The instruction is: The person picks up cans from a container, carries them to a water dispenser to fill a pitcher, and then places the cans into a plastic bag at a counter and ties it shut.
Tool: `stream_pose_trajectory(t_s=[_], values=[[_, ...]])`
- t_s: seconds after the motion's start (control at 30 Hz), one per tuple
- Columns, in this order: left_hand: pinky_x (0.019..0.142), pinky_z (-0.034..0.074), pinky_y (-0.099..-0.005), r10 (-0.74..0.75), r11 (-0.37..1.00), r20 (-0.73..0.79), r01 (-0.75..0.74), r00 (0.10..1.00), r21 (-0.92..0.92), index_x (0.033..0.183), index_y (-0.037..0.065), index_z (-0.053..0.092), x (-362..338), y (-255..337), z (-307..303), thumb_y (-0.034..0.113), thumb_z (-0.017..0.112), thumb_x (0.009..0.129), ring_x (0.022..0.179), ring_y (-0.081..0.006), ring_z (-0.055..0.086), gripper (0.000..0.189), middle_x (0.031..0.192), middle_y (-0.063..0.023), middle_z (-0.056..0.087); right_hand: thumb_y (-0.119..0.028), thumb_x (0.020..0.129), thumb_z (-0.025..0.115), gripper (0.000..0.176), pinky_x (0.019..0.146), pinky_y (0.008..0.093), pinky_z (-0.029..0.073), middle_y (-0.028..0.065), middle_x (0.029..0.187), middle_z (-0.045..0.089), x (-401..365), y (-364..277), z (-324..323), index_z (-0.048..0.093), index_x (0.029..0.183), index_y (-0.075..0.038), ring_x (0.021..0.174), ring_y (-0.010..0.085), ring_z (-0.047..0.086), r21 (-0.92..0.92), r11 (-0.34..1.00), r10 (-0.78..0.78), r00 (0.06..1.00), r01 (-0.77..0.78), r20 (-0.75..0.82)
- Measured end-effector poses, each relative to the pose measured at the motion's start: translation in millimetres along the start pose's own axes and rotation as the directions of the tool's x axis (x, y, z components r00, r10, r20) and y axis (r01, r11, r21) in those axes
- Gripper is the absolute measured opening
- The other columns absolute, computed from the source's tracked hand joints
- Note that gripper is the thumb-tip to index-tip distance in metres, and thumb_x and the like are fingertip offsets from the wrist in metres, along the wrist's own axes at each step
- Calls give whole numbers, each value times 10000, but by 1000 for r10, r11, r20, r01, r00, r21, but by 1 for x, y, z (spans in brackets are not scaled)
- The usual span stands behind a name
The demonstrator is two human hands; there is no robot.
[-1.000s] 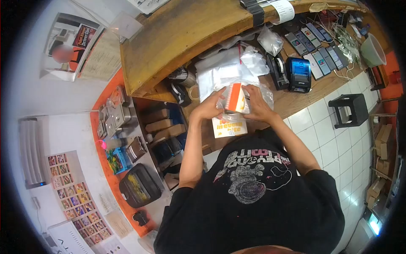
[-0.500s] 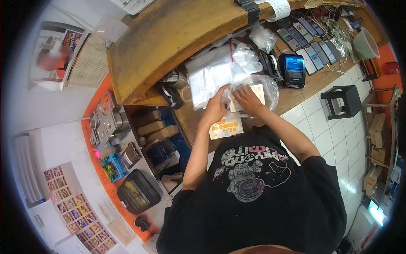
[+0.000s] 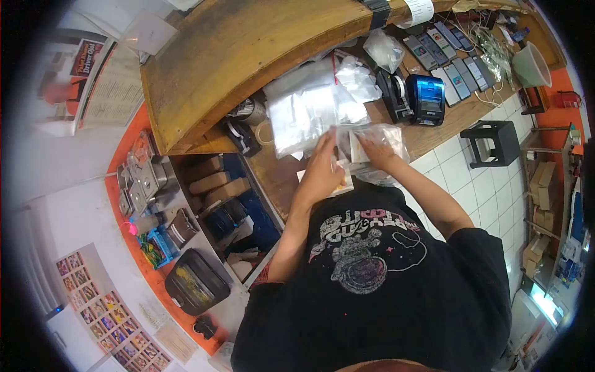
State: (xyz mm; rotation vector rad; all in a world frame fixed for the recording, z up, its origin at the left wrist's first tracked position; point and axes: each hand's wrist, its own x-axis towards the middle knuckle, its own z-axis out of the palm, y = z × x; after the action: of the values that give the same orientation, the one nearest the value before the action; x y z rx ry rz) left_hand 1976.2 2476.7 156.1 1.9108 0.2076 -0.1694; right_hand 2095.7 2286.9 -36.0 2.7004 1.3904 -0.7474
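A clear plastic bag (image 3: 387, 139) with a white packet (image 3: 357, 146) inside lies on the wooden worktop (image 3: 279, 173) in front of me. My right hand (image 3: 375, 154) presses on the bag and grips it over the packet. My left hand (image 3: 323, 168) reaches along the bag's left edge, fingers on the plastic. Under that hand lies a white card with yellow print (image 3: 343, 184), mostly covered. Whether my right fingers are inside the bag or on top of it is unclear.
A pile of clear bags (image 3: 300, 105) lies just beyond my hands. To the right stand a black tape dispenser (image 3: 395, 94), a blue printer (image 3: 427, 96) and several handheld devices (image 3: 455, 59). A raised wooden counter (image 3: 248, 49) is behind; a black stool (image 3: 494, 144) stands on the tiled floor.
The orange-and-white packet that stood upright between my hands has gone down into the bag. The bag now lies lower on the worktop, and my left hand covers the yellow-print card.
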Motion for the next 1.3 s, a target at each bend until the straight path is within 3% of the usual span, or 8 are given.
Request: stream_pose_trajectory(t_s=[0.37, 0.57, 0.63, 0.77, 0.87, 0.93, 1.07, 1.3], values=[[648, 606, -304, -239, 965, 87, 247, 967, -88, 1523, -78, 77, -5, -20, 1, -17, 623, 824, 1184, -321, 579, 889, 1534, -340, 212, -313, 837, 668, 796, 1208, 557, 64, 66, 1635, 189, 17, -14, -19, 319, 1539, -172, 1487, 289, 230, -46, 999, 34, 991, -28, 126], [978, 496, -419, 180, 878, 19, -169, 984, 447, 1490, -67, 261, 18, -29, 2, 49, 607, 842, 1173, -422, 555, 744, 1441, -324, 392, -290, 781, 762, 862, 1126, 466, 333, 211, 1504, 384, -19, -43, -93, 341, 1495, -55, 1366, 322, 428, -72, 996, 67, 983, -56, 172], [1088, 378, -421, 116, 934, -9, -106, 993, 341, 1420, -37, 414, 35, -19, -10, 82, 611, 835, 1218, -438, 513, 629, 1353, -283, 495, -227, 796, 731, 659, 1003, 463, 452, 237, 1397, 476, -38, -55, -116, 483, 1370, -20, 1207, 364, 555, 71, 991, -97, 970, 115, -223], [1064, 401, -388, 89, 911, 79, -114, 993, 395, 1379, -30, 479, 57, -17, -29, 38, 594, 806, 1238, -383, 511, 589, 1319, -242, 525, -128, 786, 692, 397, 865, 438, 527, 245, 1239, 572, -58, -115, -172, 590, 1138, 26, 1068, 391, 620, 361, 922, -252, 928, 144, 274], [1071, 395, -381, 110, 905, 52, -121, 993, 407, 1421, -22, 437, 62, -16, -28, 7, 566, 765, 1250, -375, 503, 669, 1329, -235, 517, -226, 764, 771, 581, 915, 411, 507, 245, 1314, 509, -35, -146, -102, 501, 1231, -14, 1156, 351, 572, 284, 935, -312, 868, 210, 386], [1073, 393, -377, 94, 917, 94, -123, 991, 379, 1435, -11, 426, 57, -11, -27, 8, 564, 765, 1254, -372, 500, 684, 1333, -232, 513, -124, 692, 796, 825, 899, 423, 535, 214, 1354, 484, -13, -153, -24, 412, 1416, -32, 1107, 374, 616, -184, 882, -450, 891, 433, -62], [1085, 384, -363, 57, 923, 153, -110, 987, 369, 1504, 37, 341, 47, -7, -24, 33, 624, 754, 1268, -373, 491, 803, 1366, -230, 481, -191, 611, 876, 1125, 987, 472, 484, 283, 1428, 382, 14, -144, -3, 235, 1531, -96, 1318, 403, 447, 228, 902, -389, 919, 366, 61], [1102, 371, -363, 50, 933, 254, -136, 966, 332, 1563, 114, 223, 46, -15, -28, 64, 680, 751, 1292, -383, 466, 933, 1403, -245, 437, -245, 571, 890, 1103, 1111, 503, 318, 243, 1344, 449, -52, -147, -69, 311, 1491, -55, 1277, 406, 424, 118, 801, -576, 809, 587, -117]])
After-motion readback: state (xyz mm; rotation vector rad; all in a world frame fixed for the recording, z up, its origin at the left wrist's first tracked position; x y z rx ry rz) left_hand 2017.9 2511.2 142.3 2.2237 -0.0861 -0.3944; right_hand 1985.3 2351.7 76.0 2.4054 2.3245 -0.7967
